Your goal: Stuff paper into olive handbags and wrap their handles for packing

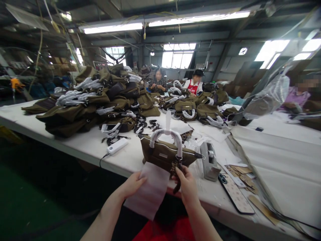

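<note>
An olive green handbag stands upright at the table's near edge, its two raised handles wrapped in white material. My left hand pinches a thin white sheet, which hangs in front of the bag's lower left part and past the table edge. At the bag's right front, my right hand has its fingers closed on a leopard-print strip that hangs by the base of the handle. The strip's dark lower end dangles below my fingers.
Piled olive bags cover the table's left side; more bags lie at the back. A white device, dark straps, a grey tape dispenser and a phone lie nearby. Several people sit beyond.
</note>
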Action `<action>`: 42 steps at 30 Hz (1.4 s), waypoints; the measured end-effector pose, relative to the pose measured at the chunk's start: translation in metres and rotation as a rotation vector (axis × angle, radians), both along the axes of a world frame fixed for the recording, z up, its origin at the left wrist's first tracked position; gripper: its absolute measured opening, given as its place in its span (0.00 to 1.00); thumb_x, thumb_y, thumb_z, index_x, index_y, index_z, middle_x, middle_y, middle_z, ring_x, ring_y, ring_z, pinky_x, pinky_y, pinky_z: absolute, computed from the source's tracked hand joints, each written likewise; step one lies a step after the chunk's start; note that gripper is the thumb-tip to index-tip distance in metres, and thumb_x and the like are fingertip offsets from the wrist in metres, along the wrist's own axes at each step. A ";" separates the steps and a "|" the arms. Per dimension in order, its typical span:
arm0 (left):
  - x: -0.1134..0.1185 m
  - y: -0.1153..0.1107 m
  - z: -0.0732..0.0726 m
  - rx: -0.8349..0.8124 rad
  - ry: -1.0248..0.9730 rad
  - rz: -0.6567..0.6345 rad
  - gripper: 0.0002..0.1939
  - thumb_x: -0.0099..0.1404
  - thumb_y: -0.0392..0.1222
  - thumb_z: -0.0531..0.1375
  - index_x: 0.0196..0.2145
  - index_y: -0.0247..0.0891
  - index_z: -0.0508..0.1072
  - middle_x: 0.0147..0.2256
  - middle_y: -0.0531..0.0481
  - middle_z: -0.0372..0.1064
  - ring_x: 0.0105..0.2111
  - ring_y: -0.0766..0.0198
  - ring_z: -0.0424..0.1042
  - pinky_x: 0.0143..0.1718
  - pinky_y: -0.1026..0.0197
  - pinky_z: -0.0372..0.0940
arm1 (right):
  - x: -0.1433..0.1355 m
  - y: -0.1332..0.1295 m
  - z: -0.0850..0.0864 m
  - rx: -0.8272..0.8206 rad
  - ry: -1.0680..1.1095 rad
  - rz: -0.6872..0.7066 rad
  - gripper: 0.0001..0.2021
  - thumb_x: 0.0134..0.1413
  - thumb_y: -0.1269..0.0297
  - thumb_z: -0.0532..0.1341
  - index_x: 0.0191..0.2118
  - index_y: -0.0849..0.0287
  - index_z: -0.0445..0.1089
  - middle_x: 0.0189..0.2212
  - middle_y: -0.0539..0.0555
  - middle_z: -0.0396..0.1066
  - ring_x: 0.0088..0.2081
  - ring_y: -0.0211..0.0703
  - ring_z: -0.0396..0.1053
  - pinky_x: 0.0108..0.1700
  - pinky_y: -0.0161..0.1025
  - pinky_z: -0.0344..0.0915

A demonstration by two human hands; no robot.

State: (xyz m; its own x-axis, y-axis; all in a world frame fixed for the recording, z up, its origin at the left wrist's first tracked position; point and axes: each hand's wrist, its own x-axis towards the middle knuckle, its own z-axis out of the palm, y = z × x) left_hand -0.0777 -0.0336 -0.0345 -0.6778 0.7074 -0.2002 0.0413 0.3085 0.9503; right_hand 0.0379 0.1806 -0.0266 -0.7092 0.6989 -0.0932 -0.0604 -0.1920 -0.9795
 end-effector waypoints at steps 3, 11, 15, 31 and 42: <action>0.009 0.022 0.002 0.077 -0.166 -0.051 0.25 0.61 0.53 0.59 0.49 0.31 0.74 0.44 0.42 0.76 0.45 0.50 0.73 0.47 0.53 0.66 | 0.015 0.018 0.011 0.171 -0.069 0.030 0.25 0.45 0.45 0.66 0.42 0.60 0.70 0.23 0.49 0.72 0.19 0.37 0.67 0.18 0.32 0.59; 0.034 0.089 0.014 0.427 -0.591 -0.071 0.22 0.54 0.46 0.67 0.44 0.31 0.78 0.39 0.41 0.78 0.36 0.58 0.75 0.42 0.59 0.66 | 0.035 0.032 0.031 0.296 -0.162 0.117 0.26 0.46 0.45 0.65 0.42 0.62 0.70 0.21 0.50 0.71 0.19 0.37 0.65 0.20 0.32 0.59; 0.037 0.091 0.018 0.485 -0.673 -0.098 0.19 0.51 0.38 0.67 0.42 0.30 0.78 0.38 0.41 0.78 0.33 0.60 0.75 0.38 0.60 0.66 | 0.042 0.030 0.036 0.276 -0.170 0.164 0.25 0.47 0.45 0.64 0.43 0.63 0.70 0.19 0.49 0.69 0.18 0.35 0.62 0.19 0.32 0.55; 0.029 0.074 0.000 0.452 -0.584 0.096 0.21 0.50 0.47 0.69 0.39 0.31 0.78 0.35 0.41 0.78 0.33 0.55 0.75 0.39 0.56 0.66 | 0.043 0.036 0.012 0.719 -0.253 0.081 0.18 0.52 0.52 0.60 0.43 0.59 0.71 0.35 0.57 0.76 0.34 0.49 0.73 0.40 0.46 0.69; 0.034 0.027 0.021 0.089 -0.239 -0.393 0.18 0.59 0.52 0.62 0.37 0.32 0.77 0.32 0.50 0.75 0.31 0.62 0.70 0.33 0.65 0.61 | 0.040 0.007 0.026 0.839 -0.192 0.550 0.14 0.61 0.58 0.54 0.35 0.58 0.74 0.32 0.54 0.75 0.35 0.44 0.71 0.38 0.38 0.65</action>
State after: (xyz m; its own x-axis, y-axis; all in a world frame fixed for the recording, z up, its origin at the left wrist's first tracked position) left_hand -0.0442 -0.0070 -0.0138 -0.2972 0.9228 -0.2451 -0.0843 0.2303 0.9694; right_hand 0.0776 0.1880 -0.0007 -0.9761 0.1736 0.1306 0.0015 0.6067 -0.7950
